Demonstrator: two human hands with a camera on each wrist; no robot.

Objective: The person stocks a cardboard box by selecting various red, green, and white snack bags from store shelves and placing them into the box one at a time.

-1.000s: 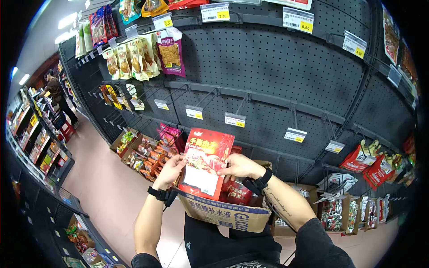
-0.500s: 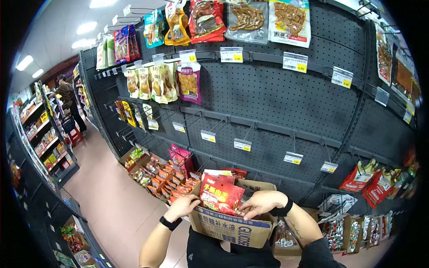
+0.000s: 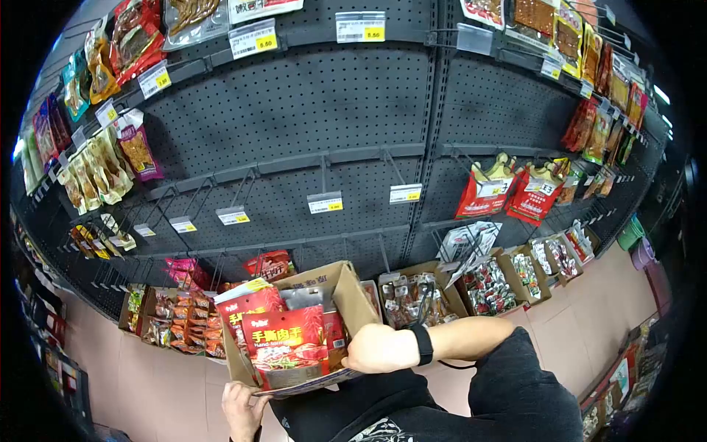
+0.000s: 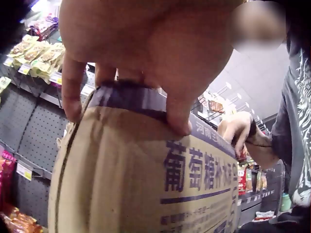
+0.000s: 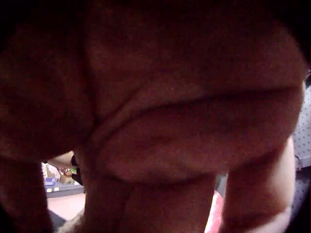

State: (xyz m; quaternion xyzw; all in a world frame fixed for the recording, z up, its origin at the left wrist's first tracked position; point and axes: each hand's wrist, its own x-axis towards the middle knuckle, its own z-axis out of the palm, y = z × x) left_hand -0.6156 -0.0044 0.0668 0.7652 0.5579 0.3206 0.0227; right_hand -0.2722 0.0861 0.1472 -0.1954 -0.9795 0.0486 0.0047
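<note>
- Cardboard box [image 3: 357, 295]: brown, open-topped, with blue-purple print outside; the left hand [image 3: 241, 409] grips its near left corner.
- Front red packet [image 3: 287, 339]: yellow lettering, food picture; stands inside the box, towards the near wall.
- Rear red packet [image 3: 243, 307]: similar, partly covered, inside the box's left part.
- Right hand [image 3: 379, 348]: at the box's near right corner, its fingertips hidden, so its contact is unclear.

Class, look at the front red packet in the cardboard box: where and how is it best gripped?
Probably pinch the front red packet by its top edge, coming from above: that edge is uncovered, while the packet's lower end sits down inside the cardboard box.
</note>
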